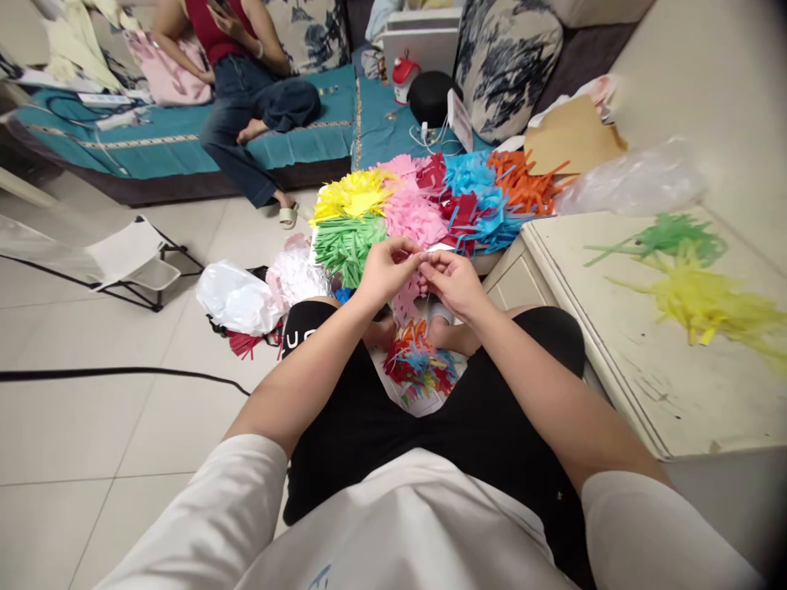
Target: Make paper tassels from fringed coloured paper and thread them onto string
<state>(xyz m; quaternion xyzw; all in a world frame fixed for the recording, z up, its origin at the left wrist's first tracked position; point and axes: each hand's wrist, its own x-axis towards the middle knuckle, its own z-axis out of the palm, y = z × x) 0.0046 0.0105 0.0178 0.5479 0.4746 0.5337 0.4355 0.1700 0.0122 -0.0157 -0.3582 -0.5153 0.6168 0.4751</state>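
Note:
My left hand (392, 269) and my right hand (455, 280) meet fingertip to fingertip above my knees. Both pinch something too small to make out. Just past them lie bundles of fringed paper: yellow (350, 197), green (349, 246), pink (415, 215), blue (485, 192), dark red (464, 221) and orange (525, 182). A pink piece with dark spots (406, 301) hangs or lies below my fingers; I cannot tell whether it is held. Between my feet sits a pile of mixed-colour fringed paper (421, 360).
At right a cream cabinet (615, 344) bears green (682, 239) and yellow paper strips (719, 295). White plastic bags (237, 295) lie on the floor at left, near a folding stool (138, 254). Another person (237, 90) sits on the teal sofa (166, 147) holding a phone.

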